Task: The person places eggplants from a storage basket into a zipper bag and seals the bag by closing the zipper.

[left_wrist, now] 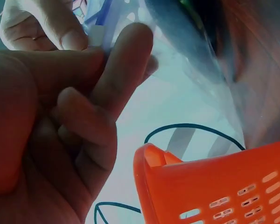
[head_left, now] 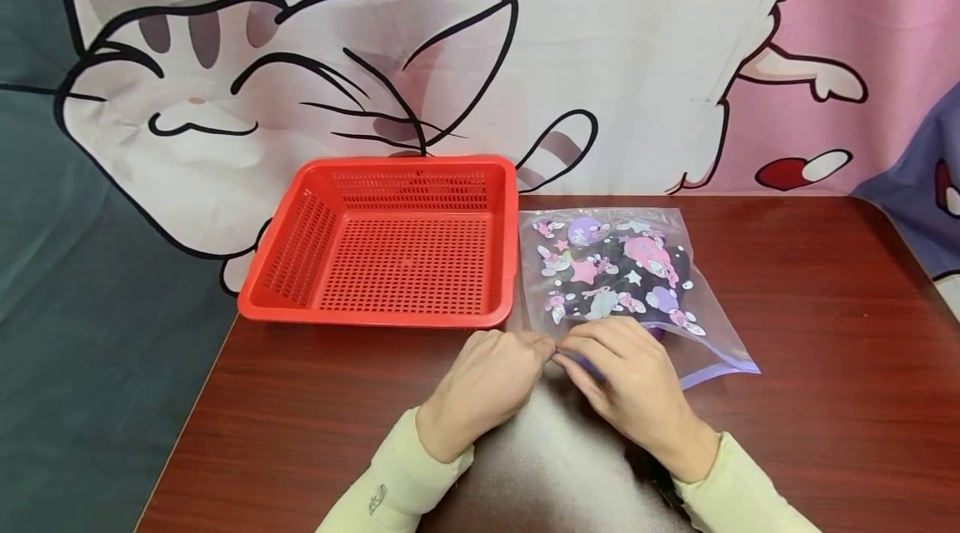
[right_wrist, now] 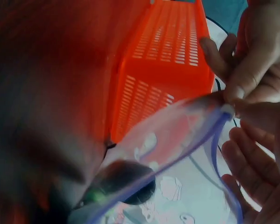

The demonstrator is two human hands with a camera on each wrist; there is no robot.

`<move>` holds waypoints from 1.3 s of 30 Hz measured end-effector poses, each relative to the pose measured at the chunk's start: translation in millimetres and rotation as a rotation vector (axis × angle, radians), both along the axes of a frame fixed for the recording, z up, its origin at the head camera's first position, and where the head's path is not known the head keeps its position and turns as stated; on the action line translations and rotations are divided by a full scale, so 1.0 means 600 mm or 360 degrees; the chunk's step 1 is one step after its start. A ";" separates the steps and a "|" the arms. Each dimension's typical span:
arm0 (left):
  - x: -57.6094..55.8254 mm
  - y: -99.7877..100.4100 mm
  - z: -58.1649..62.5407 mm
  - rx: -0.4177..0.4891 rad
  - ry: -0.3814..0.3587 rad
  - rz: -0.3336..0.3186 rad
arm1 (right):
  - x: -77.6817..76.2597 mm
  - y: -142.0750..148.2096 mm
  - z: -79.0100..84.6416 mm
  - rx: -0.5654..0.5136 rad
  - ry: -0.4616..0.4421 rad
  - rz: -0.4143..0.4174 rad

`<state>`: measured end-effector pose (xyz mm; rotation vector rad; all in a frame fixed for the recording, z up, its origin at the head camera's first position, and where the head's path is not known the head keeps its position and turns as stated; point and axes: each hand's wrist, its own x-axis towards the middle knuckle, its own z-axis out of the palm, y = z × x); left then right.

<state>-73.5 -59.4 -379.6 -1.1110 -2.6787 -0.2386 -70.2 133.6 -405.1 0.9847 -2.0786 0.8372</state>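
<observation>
A clear zip bag [head_left: 600, 266] with pink, purple and white cartoon prints lies on the table, its purple-edged mouth towards me. Something dark [head_left: 618, 254] is inside; its kind cannot be made out. My left hand [head_left: 491, 379] pinches the bag's left mouth corner between thumb and forefinger. Close against it, my right hand [head_left: 633, 387] pinches the same corner by the small white slider [right_wrist: 228, 110]. In the right wrist view the two purple zip strips [right_wrist: 196, 147] stand apart, so the mouth gapes there. Fingertips partly hide the corner in the head view.
A red perforated plastic basket [head_left: 408, 321] stands on the table just left of the bag. Behind the brown wooden table [head_left: 825, 308] hangs a cloth [head_left: 637, 58] with cartoon cats. A pale glare patch lies before the hands.
</observation>
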 end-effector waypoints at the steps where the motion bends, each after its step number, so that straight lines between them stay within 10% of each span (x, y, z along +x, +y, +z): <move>1: -0.001 0.000 0.000 0.0016 0.0012 0.0002 | 0.000 -0.002 -0.002 -0.0007 -0.0009 -0.0015; 39: -0.021 -0.006 -0.008 0.0565 0.0164 -0.0175 | -0.004 0.008 0.000 -0.0100 -0.0080 0.0038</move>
